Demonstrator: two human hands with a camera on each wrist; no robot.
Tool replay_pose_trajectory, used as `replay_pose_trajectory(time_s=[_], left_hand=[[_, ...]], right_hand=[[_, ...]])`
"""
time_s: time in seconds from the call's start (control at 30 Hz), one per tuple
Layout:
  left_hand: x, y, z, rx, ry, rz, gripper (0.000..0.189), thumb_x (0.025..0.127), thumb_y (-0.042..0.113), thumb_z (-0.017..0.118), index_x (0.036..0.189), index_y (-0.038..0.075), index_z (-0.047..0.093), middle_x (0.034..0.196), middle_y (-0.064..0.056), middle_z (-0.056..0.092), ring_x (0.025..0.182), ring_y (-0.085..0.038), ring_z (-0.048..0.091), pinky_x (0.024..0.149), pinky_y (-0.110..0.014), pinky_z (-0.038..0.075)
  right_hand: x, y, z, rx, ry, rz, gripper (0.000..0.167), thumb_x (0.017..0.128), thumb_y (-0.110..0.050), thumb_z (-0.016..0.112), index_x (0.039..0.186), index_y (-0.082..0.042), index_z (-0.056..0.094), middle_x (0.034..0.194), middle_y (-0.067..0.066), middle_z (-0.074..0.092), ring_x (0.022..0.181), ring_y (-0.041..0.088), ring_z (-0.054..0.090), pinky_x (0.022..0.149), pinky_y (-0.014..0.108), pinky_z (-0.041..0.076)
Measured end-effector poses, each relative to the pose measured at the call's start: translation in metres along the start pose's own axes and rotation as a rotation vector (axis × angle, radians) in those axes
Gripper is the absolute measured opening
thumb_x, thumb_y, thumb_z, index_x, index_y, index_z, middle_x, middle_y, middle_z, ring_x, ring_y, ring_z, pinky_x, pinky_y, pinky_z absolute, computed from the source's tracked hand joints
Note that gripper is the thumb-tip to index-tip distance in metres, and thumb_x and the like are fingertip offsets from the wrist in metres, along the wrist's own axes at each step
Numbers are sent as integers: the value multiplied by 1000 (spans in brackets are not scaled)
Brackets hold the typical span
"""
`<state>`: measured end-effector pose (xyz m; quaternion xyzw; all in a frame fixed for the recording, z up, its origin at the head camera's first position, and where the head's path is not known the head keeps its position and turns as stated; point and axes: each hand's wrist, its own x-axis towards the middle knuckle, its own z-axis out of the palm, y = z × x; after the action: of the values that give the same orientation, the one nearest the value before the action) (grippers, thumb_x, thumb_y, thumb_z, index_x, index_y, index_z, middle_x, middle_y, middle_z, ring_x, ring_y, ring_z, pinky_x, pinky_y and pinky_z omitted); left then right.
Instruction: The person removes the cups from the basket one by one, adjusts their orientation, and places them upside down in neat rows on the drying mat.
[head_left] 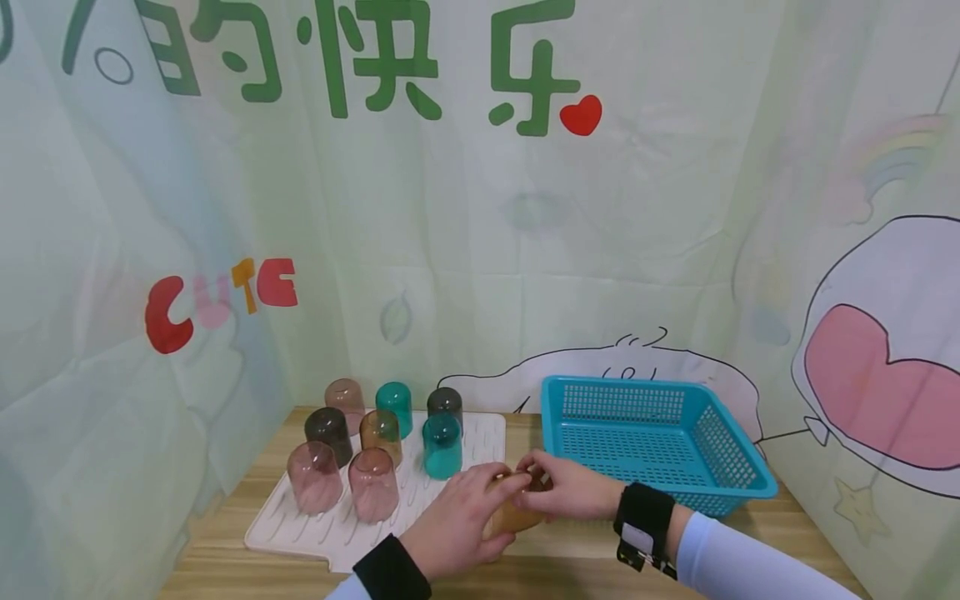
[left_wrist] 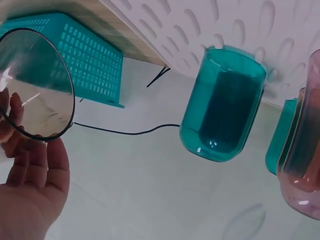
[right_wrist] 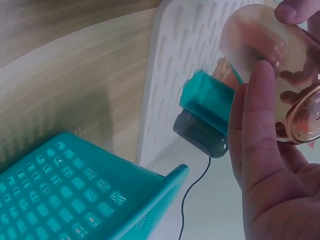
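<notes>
Both hands are on one amber drinking glass (head_left: 513, 518) in front of the drying mat, close to the basket's near left corner. My left hand (head_left: 459, 523) grips it from the left, and my right hand (head_left: 576, 490) holds it from the right with fingers bent over its top. In the left wrist view the glass (left_wrist: 37, 95) shows its round rim, left fingers at its side. The right wrist view shows its round base, with right fingers (right_wrist: 260, 110) lying along its wall. On the white drying mat (head_left: 483, 442) several glasses stand upside down, a teal glass (head_left: 442, 448) nearest my hands.
A blue slotted basket (head_left: 731, 492) stands right of the mat. Other upturned glasses include two pink ones in front (head_left: 315, 479), a dark grey glass (head_left: 328, 436) and an amber one (head_left: 381, 437). Printed curtains hang behind the wooden table (head_left: 225, 575).
</notes>
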<state>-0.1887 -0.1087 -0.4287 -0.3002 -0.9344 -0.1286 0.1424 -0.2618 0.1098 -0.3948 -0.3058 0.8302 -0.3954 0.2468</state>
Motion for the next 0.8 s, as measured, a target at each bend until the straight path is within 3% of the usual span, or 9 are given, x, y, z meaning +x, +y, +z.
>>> replay_pose_trajectory(time_s=[0.2, 0.4, 0.5, 0.63, 0.8], left_hand=[[-4, -7, 1, -44, 14, -33, 72, 87, 43, 79, 150, 32, 44, 132, -1, 56, 113, -16, 57, 97, -38, 57], [-13, -20, 3, -140, 4, -162, 73, 88, 42, 79, 150, 38, 41, 134, -3, 54, 109, -18, 60, 87, -37, 62], [-19, -29, 5, -178, 52, -223, 74, 87, 40, 80, 149, 36, 40, 135, -3, 54, 110, -17, 61, 86, -39, 62], [-27, -40, 8, -171, 163, -302, 77, 84, 37, 83, 147, 24, 40, 136, -5, 57, 116, -18, 63, 94, -42, 59], [-33, -51, 11, -146, 246, -440, 79, 82, 40, 84, 144, 17, 39, 134, -10, 61, 115, -23, 66, 96, -44, 58]], right_hand=[[0, -5, 2, -40, 30, -4, 46, 93, -44, 71, 129, -19, 56, 118, 4, 65, 100, 20, 64, 81, 37, 60], [0, -9, 6, -108, 81, -23, 48, 92, -44, 73, 129, -18, 58, 118, 4, 65, 101, 20, 61, 84, 39, 58], [1, -5, 8, -142, 91, -27, 46, 93, -43, 73, 128, -17, 59, 117, 3, 64, 99, 17, 59, 83, 36, 56], [4, 2, 13, -200, 83, -38, 38, 95, -35, 71, 126, -16, 61, 114, -1, 65, 99, 14, 59, 83, 33, 55], [10, 12, 27, -307, 5, -22, 33, 97, -25, 67, 128, -16, 63, 122, -1, 67, 109, 17, 61, 92, 35, 55]])
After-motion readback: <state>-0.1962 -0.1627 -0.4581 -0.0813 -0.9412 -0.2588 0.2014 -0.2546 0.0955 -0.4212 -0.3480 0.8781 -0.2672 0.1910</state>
